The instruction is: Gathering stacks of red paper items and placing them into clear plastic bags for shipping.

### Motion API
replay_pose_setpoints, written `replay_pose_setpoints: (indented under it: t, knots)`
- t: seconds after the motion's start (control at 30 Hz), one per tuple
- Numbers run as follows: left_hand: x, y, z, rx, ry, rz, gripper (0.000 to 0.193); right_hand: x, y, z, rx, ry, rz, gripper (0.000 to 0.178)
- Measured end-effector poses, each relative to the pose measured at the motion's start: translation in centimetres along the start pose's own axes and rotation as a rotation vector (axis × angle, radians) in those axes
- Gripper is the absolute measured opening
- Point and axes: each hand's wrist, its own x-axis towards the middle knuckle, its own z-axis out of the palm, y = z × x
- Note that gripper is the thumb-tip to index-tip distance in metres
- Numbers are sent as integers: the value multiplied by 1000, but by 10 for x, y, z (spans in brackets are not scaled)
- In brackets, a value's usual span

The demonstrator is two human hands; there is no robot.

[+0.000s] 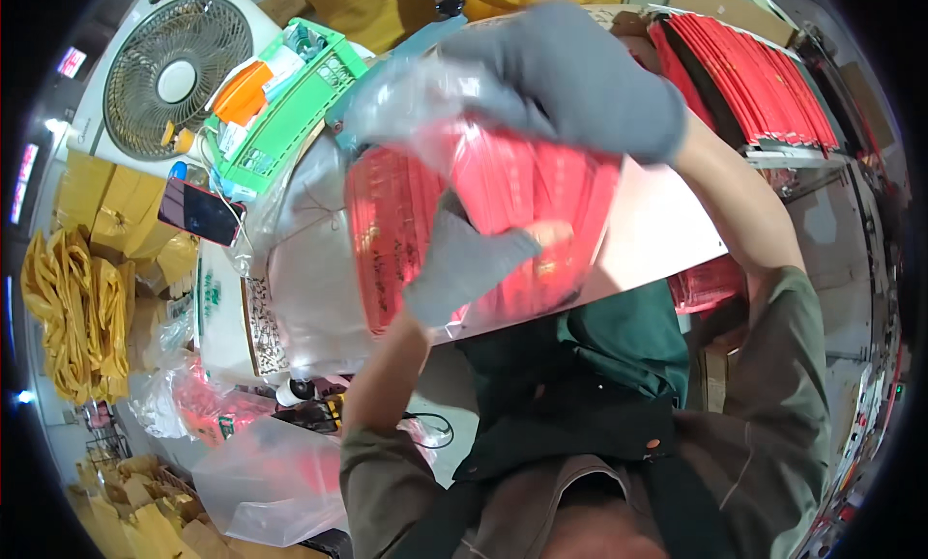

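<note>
- Because the clear plastic bag [406, 100] looks thin and crumpled, it could be torn if it is pulled too hard by the grey-gloved right hand [580, 81].
- The bundle of red paper packets [556, 187] could be bent or fanned apart if it is pressed unevenly by the grey-gloved left hand [469, 264].
- The neighbouring red stack [372, 230] could be knocked askew, since it is placed just beside the bundle.
- The bundle is positioned between the hands, by the near edge of the white worktop [667, 216]; it could be dropped there if support is lost.
- The left thumb is laid across the bundle, but the other fingers are partly hidden; whether it is pinched cannot be told.
- The right fingers are blurred against the plastic; whether they are pressed together cannot be told.
- The bundle is coloured bright red, marked with gold in places and overlaid with glossy highlights.
</note>
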Motion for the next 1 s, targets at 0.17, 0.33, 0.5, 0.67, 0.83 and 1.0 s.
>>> replay_pose_setpoints:
  t: [0.17,0.33,0.5,0.67,0.83,1.0]
  knots:
    - [50,-86,-37,-176,-27,-280,29,-4,123,113,175,216,615,45]
    - [96,-129,-78,-212,95,-455,35,27,179,170,259,323,634,81]
    - [120,-160,-123,-232,316,-446,35,32,205,172,422,494,729,46]
    - [133,-164,-115,-207,302,-506,35,-18,246,204,209,342,793,33]
    - [132,-164,-124,-218,290,-474,34,-10,247,221,377,399,758,29]
    - [127,-162,-129,-231,152,-405,46,-6,249,224,351,396,781,29]
